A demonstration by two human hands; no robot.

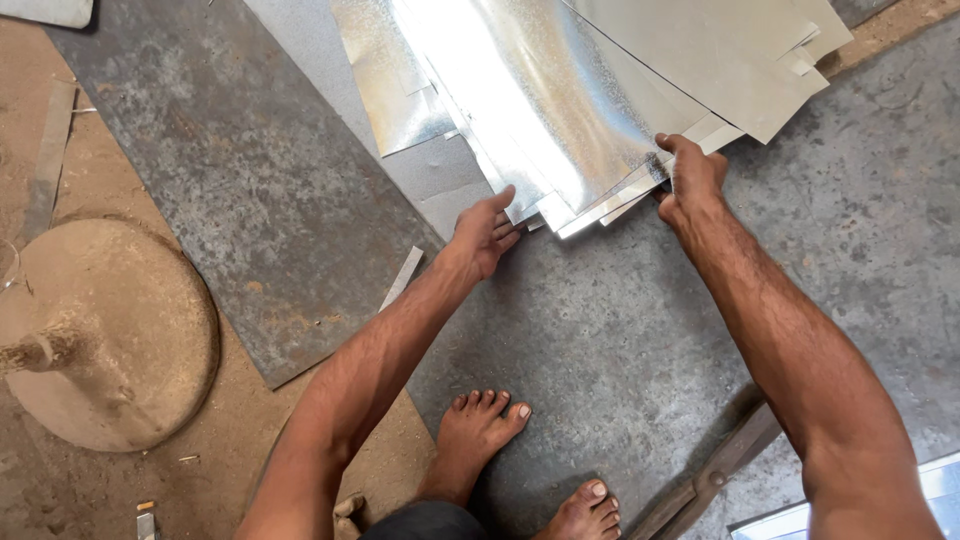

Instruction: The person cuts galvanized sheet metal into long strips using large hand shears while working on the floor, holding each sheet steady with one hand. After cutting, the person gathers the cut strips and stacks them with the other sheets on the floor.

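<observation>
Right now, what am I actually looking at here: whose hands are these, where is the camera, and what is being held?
The single picture comes from a camera worn on a person's head, looking down at their own bare arms and feet. The left hand and right hand both grip the near edge of a stack of shiny galvanized metal sheets. The stack lies on a large dull grey steel plate on the dirt floor. At the left stands a round dusty metal base with a post; a thin metal offcut strip lies near the left wrist.

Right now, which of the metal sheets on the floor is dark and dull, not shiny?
The large rusty dark steel plate lying flat at left, beyond the left hand; the stacked galvanized sheets gleam silver.
</observation>
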